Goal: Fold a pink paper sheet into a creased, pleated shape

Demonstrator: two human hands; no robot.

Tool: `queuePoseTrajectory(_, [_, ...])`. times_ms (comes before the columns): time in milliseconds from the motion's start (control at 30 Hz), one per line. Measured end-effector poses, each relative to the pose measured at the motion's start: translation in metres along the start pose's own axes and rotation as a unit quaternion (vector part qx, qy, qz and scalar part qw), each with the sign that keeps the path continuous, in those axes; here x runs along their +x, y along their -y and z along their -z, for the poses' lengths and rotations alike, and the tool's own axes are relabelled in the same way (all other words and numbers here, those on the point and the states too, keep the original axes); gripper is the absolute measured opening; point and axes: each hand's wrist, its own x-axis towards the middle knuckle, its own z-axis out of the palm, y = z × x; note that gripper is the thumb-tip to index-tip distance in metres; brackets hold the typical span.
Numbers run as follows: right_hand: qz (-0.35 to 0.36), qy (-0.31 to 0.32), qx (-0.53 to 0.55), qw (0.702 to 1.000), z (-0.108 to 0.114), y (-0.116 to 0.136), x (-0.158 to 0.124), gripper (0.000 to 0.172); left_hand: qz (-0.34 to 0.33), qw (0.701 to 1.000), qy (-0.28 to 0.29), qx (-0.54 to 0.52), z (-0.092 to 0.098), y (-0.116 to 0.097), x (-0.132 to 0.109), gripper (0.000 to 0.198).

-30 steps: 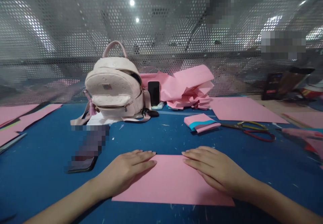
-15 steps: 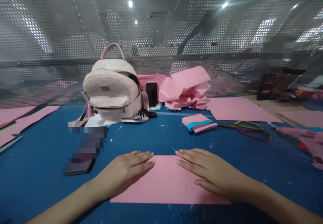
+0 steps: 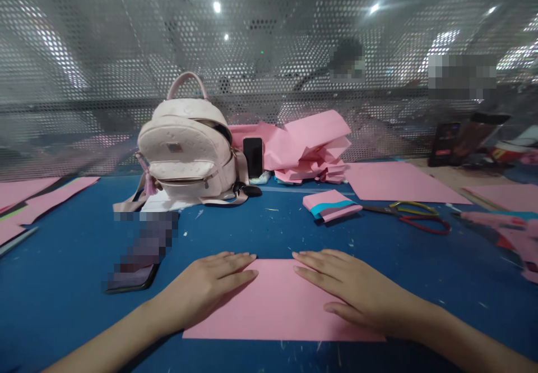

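Observation:
A sheet of pink paper [image 3: 273,308] lies flat on the blue table [image 3: 235,230] right in front of me. Over its left side rests my left hand [image 3: 214,283], palm down, fingers stretched out toward the far edge. My right hand [image 3: 348,289] lies the same way on the right side, fingers extended and thumb a little apart. Between the two sets of fingertips a strip of the paper's far edge shows. The paper's left and right edges are partly covered by the hands. Neither hand grips anything.
A cream backpack [image 3: 189,148] stands behind, with a phone [image 3: 253,157] and crumpled pink paper [image 3: 311,146] beside it. Another phone [image 3: 138,258] lies left. To the right are a folded pink packet [image 3: 330,202], scissors [image 3: 420,216] and a pink glue gun [image 3: 500,224].

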Motion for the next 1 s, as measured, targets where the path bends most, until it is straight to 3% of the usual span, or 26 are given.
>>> queuePoseTrajectory(167, [-0.001, -0.012, 0.007, 1.000, -0.0002, 0.0006, 0.0002, 0.060, -0.004, 1.000, 0.019, 0.006, 0.0021, 0.0001, 0.0008, 0.045])
queuePoseTrajectory(1000, [0.014, -0.019, -0.003, 1.000, -0.0003, 0.0033, -0.0026, 0.059, -0.009, 1.000, -0.008, -0.022, 0.0074, 0.0001, 0.0016, 0.044])
